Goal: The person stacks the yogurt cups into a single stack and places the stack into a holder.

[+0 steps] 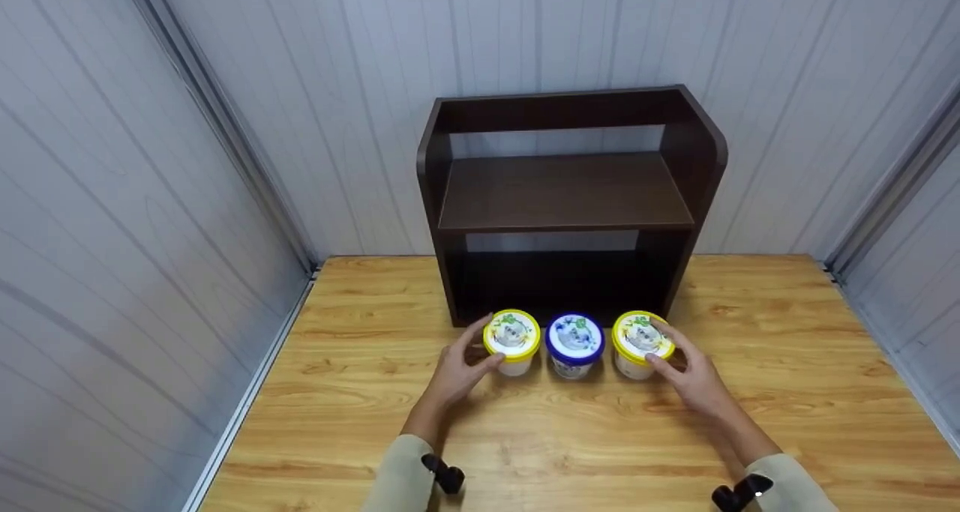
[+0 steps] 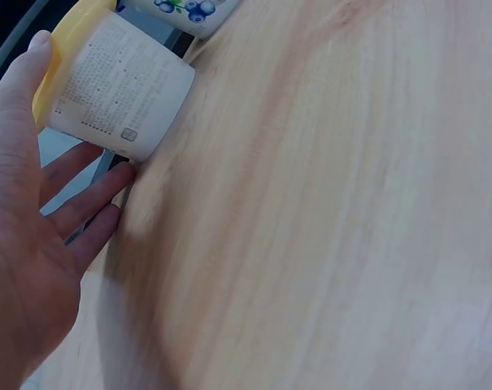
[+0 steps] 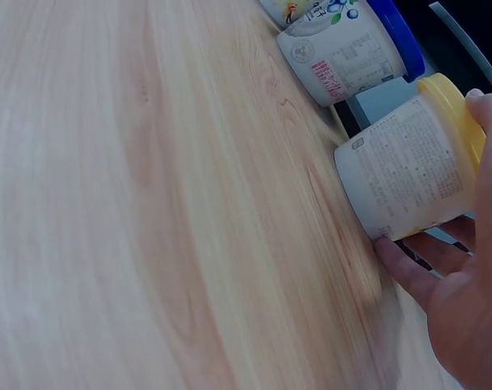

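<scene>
Three tubs with printed white lids stand in a row on the wooden table. The left tub (image 1: 512,335) has a yellow rim, and my left hand (image 1: 456,369) holds it by the lid, thumb in front and index finger behind. In the left wrist view the other fingers spread beside the tub's white wall (image 2: 124,89). At the other end, my right hand (image 1: 697,377) grips the second yellow-rimmed tub (image 1: 642,336) by its lid edge, as the right wrist view (image 3: 404,166) of that tub also shows. Between them stands a blue-rimmed tub (image 1: 574,338), touched by neither hand.
Directly behind the tubs stands a dark brown two-tier shelf (image 1: 566,193), its lower compartment in shadow. Pale panelled walls (image 1: 375,85) close off the back and both sides of the table (image 1: 360,399).
</scene>
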Motion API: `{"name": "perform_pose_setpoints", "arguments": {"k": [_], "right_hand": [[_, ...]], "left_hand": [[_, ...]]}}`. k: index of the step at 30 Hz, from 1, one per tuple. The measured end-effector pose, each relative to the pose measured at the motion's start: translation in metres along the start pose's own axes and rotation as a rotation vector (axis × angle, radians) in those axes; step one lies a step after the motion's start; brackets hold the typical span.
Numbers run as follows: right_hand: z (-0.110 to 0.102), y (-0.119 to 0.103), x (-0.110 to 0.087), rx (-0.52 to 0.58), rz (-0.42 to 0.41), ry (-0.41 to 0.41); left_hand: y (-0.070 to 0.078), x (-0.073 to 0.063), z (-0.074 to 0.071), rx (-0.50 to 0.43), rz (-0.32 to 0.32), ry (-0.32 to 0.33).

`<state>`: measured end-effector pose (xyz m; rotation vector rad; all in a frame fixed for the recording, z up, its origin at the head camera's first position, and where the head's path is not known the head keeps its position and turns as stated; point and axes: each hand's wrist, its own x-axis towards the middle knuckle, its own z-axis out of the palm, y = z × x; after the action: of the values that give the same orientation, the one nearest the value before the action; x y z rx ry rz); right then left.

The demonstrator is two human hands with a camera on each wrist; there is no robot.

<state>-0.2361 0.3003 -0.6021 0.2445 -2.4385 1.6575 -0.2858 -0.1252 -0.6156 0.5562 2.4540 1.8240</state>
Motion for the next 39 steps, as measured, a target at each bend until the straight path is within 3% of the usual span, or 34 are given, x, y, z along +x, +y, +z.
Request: {"name": "perform_pose_setpoints", "arguments": {"k": [10, 21, 39], "right_hand": [[-0.001, 0.001, 0.0, 0.002, -0.002, -0.005], [-0.008, -0.003, 0.002, -0.056, 0.055, -0.046], [-0.024, -0.021, 0.015, -0.084, 0.017, -0.012]], "left_hand": [[0.002, 0.0, 0.0, -0.011, -0.018, 0.0], [0.001, 0.002, 0.0, -0.008, -0.014, -0.005], [-0.001, 0.004, 0.0, -0.016, -0.029, 0.006]]}}
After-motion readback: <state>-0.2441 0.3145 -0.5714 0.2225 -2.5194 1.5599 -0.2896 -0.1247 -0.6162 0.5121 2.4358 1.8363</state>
